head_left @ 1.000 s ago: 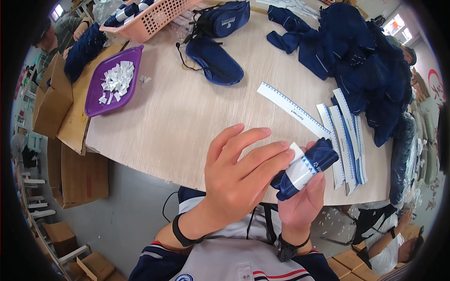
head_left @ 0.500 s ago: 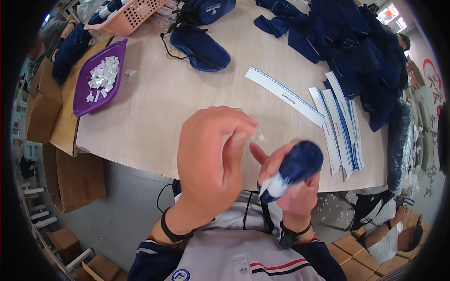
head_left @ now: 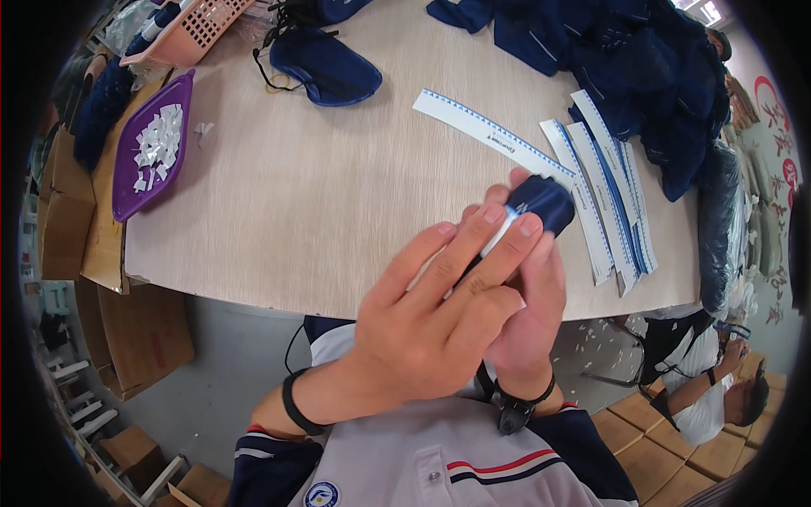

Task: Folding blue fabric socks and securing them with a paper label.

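Observation:
A tightly rolled navy cloth (head_left: 545, 203) with a white paper band (head_left: 498, 237) around it is held between my two hands above the table's near part. My right hand (head_left: 541, 296) wraps it from the right and below, the thumb along its side. Across the band lie the fingers of my left hand (head_left: 431, 329), pressed against the roll and hiding much of it. Just beyond the roll is one white paper strip (head_left: 481, 131) with a blue edge pattern; several similar strips (head_left: 604, 203) overlap to its right.
On the left, a purple tray (head_left: 118, 186) holds small white pieces (head_left: 156, 148). A navy pouch (head_left: 329, 72) with cords lies farther back, near a pink basket (head_left: 186, 29). Navy cloth items (head_left: 650, 76) are heaped at the far right. Another person (head_left: 701, 389) is at the right.
My left hand has come right and down onto the roll, from holding a small white piece beside it. The roll and my right hand have risen farther over the table. The view has shifted slightly.

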`<state>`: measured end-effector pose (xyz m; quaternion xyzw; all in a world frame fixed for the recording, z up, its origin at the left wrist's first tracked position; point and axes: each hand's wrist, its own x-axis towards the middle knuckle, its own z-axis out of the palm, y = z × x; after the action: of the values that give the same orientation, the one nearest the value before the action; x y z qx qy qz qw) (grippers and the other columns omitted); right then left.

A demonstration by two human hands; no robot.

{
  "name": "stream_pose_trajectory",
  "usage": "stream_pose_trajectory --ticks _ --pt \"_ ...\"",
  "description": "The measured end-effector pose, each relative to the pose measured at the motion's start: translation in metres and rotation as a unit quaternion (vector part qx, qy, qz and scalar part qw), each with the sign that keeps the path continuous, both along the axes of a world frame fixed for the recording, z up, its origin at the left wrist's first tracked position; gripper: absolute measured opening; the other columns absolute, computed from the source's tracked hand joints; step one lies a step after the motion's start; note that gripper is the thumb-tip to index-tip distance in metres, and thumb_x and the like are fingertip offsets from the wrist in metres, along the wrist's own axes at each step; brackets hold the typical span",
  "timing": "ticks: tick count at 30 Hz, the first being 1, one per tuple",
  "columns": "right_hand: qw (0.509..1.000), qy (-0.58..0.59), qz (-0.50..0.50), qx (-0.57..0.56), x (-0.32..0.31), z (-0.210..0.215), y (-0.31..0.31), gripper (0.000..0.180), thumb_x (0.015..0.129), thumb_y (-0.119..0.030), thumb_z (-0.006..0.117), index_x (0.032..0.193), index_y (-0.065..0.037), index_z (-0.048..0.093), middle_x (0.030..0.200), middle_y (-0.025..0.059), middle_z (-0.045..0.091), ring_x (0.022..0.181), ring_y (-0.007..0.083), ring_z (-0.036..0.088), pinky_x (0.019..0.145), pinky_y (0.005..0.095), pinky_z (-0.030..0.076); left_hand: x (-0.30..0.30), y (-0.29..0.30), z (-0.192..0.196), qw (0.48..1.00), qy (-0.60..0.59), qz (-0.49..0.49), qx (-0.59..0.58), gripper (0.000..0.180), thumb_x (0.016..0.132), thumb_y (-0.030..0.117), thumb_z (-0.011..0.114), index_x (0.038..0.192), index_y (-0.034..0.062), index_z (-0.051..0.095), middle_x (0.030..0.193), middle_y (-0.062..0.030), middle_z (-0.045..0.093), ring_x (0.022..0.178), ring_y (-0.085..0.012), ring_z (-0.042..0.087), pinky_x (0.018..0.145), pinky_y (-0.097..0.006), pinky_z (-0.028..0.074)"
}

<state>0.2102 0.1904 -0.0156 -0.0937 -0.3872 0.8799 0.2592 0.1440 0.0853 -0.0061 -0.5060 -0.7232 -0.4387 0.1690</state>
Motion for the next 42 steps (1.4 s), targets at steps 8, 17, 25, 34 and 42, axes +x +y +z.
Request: stream_pose_trajectory --ticks 8,17,25,34,42 --pt "0.935 0.227 0.144 -0.233 -0.009 -0.004 0.056 0.048 0.106 -0.043 0.053 0.133 -0.003 0.05 0.108 0.0085 0.053 0.1 0.023 0.052 0.096 0.0393 0.046 -0.108 -0.084 -0.003 0.98 -0.007 0.155 -0.129 0.014 0.1 0.006 0.055 0.1 0.0015 0.068 0.103 -0.0126 0.072 0.097 -0.0287 0.069 0.091 -0.04 0.051" --pt "0.885 0.213 0.275 -0.309 -0.027 -0.028 0.019 0.066 0.104 -0.066 0.032 0.106 -0.008 0.064 0.12 0.0187 0.057 0.118 0.0314 0.054 0.11 0.0449 0.038 -0.147 -0.084 0.027 0.959 0.093 0.155 -0.22 0.041 0.09 0.005 0.069 0.13 0.0115 0.071 0.148 -0.0105 0.058 0.14 -0.0312 0.052 0.114 -0.043 0.043" --pt "0.896 -0.153 0.294 -0.295 0.003 -0.019 -0.005 0.063 0.108 -0.049 0.042 0.15 -0.002 0.043 0.134 0.0138 0.059 0.116 0.0283 0.061 0.104 0.0423 0.047 -0.072 -0.023 0.055 0.942 0.201 -0.244 -0.114 0.026 0.079 0.019 0.076 0.104 0.0151 0.074 0.115 -0.0009 0.073 0.11 -0.021 0.071 0.104 -0.039 0.053" --pt "0.675 -0.205 0.195 0.681 -0.011 0.029 0.078 0.081 0.098 -0.044 0.065 0.156 0.002 0.034 0.159 0.0216 0.039 0.149 0.0379 0.034 0.123 0.0441 0.025 -0.254 -0.079 0.113 0.952 0.217 0.185 -0.109 0.045 0.092 0.023 0.072 0.134 0.0089 0.063 0.126 -0.0132 0.07 0.115 -0.0323 0.068 0.102 -0.039 0.05" --pt "0.416 -0.334 0.107 0.839 -0.005 0.01 0.153 0.071 0.099 -0.035 0.065 0.151 0.006 0.041 0.158 0.0275 0.04 0.15 0.0366 0.035 0.124 0.0431 0.026 -0.357 -0.096 0.087 0.957 0.05 0.226 -0.177 0.059 0.105 0.026 0.059 0.157 0.0073 0.041 0.16 -0.0113 0.045 0.15 -0.0247 0.039 0.122 -0.037 0.029"
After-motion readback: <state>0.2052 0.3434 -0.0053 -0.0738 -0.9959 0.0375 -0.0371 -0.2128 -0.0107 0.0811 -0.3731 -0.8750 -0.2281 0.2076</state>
